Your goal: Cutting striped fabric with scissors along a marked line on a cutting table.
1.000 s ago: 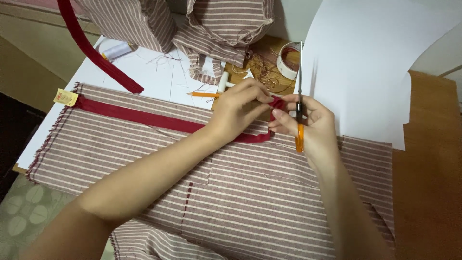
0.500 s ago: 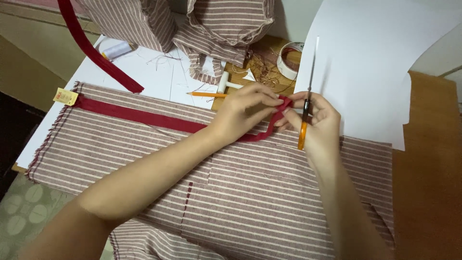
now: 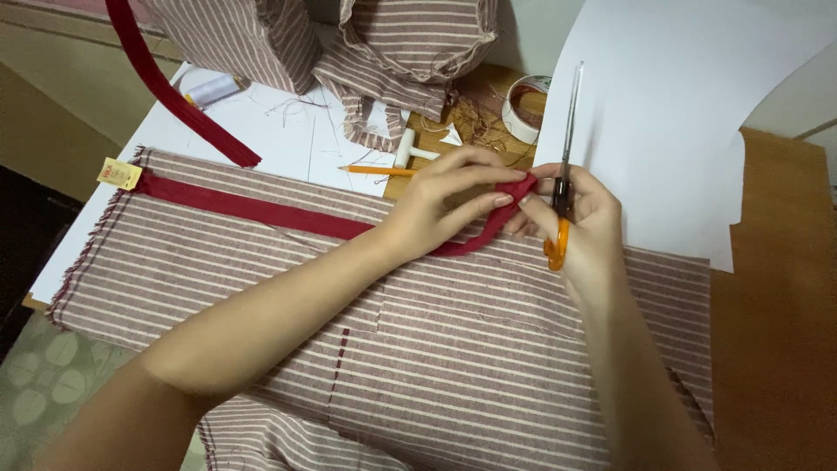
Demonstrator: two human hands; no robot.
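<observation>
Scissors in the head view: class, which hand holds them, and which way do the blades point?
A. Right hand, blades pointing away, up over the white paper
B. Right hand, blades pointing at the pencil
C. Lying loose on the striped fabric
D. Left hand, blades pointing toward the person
A: the right hand grips the orange-handled scissors, whose blades run up over the white paper, while the left hand pinches the red strip.

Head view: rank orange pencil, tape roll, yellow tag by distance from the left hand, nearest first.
From the left hand:
1. Orange pencil, just beyond the fingers, on the white paper.
2. Tape roll, farther up the table, toward the right.
3. Yellow tag, far left, at the striped fabric's corner.
</observation>
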